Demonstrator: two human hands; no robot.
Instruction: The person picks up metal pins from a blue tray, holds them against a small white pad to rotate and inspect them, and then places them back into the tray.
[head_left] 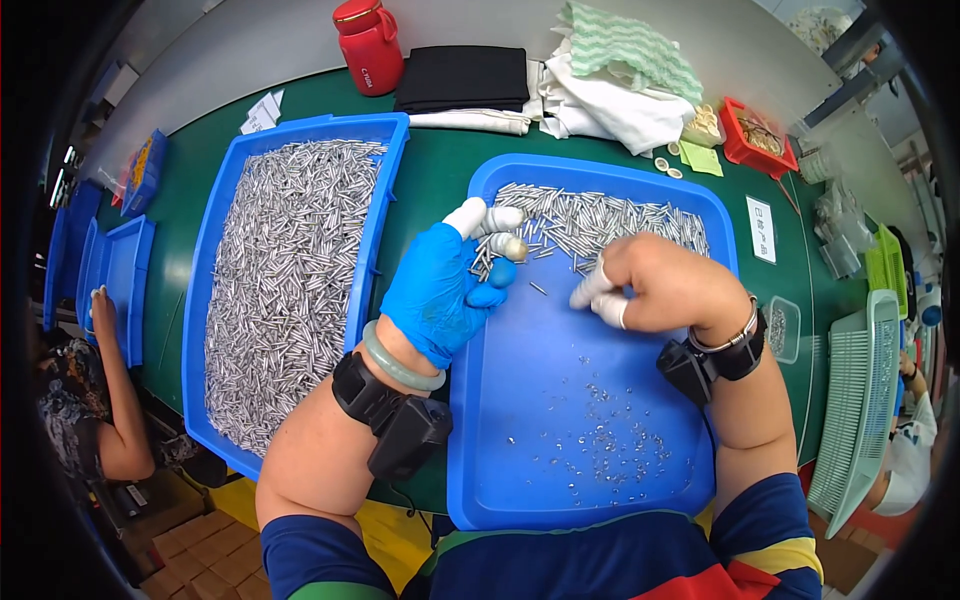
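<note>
My left hand [440,280], in a blue glove with white finger cots on some fingers, is turned palm up at the left rim of a blue tray [520,400]. Its curled fingers cradle several small metal pins [484,262]. My right hand [655,285], bare but for white finger cots, hovers over the tray, thumb and forefinger drawn together; whatever is between them is hidden. A single loose pin [538,288] lies between the hands. Silver pins [640,218] are heaped along the tray's far end. Tiny shiny bits [615,450] are scattered over its near half.
To the left stands a larger blue bin [372,215] full of similar pins. Behind are a red flask [370,50], folded black cloth [462,78], white cloths [610,105] and a red box [757,138]. A clear tub [782,330] sits at right. Another person's arm [122,385] shows far left.
</note>
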